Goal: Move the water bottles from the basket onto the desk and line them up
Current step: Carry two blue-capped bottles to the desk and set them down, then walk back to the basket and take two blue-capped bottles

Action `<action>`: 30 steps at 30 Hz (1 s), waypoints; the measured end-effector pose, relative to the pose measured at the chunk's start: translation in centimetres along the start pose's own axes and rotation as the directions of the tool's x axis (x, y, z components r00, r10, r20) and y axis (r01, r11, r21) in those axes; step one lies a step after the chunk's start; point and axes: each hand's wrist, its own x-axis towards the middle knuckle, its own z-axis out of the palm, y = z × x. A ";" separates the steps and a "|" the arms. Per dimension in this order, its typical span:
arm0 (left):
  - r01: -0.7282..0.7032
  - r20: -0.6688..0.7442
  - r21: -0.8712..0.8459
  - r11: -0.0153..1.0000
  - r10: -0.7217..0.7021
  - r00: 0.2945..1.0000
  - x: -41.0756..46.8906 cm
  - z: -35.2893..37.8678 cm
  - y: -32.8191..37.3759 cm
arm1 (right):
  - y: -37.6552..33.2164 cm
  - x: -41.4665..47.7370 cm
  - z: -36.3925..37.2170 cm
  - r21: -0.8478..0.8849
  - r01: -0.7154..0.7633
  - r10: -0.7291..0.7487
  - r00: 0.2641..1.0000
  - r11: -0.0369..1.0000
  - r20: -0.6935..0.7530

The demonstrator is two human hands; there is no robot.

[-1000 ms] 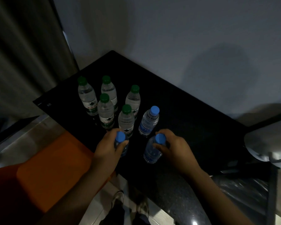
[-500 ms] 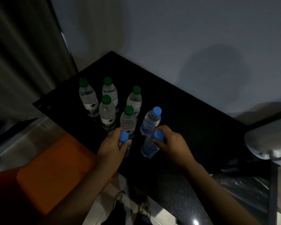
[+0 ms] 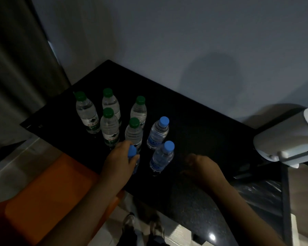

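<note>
Now the left hand (image 3: 118,161) is gripping a blue-capped clear plastic bottle (image 3: 132,153) on the glossy black desk (image 3: 203,121); the right hand (image 3: 203,168), loose and empty, is hovering at three o'clock of a second blue-capped bottle (image 3: 161,157).

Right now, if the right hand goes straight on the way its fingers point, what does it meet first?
Probably the nearer free blue-capped bottle, standing on the desk just left of the right hand; the hand is blurred, so I am unsure.

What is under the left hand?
A blue-capped bottle: the left hand grips its neck, cap poking out. The hand covers most of the body, so whether its base rests on the desk cannot be seen.
</note>
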 end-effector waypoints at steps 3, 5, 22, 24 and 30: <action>-0.038 0.099 0.080 0.996 0.030 0.995 0.6 -0.7 0.4 | 0.4 -1.5 0.4 -0.017 -0.040 0.040 0.999 0.999 0.004; -0.081 0.179 0.138 0.987 0.056 0.982 0.9 -1.4 1.5 | 0.3 -2.6 0.4 -0.004 -0.080 0.080 0.997 0.997 -0.011; -0.577 0.718 0.078 0.813 0.356 0.598 -5.5 4.2 12.4 | 3.8 -17.3 1.3 0.223 -0.481 0.505 0.860 0.848 -0.065; -0.618 0.753 0.058 0.784 0.372 0.542 -6.8 6.0 13.3 | 4.9 -19.6 1.7 0.275 -0.523 0.560 0.826 0.807 -0.070; -0.713 0.861 0.033 0.700 0.342 0.376 -11.8 11.2 16.8 | 8.0 -27.4 4.1 0.440 -0.622 0.718 0.691 0.648 -0.081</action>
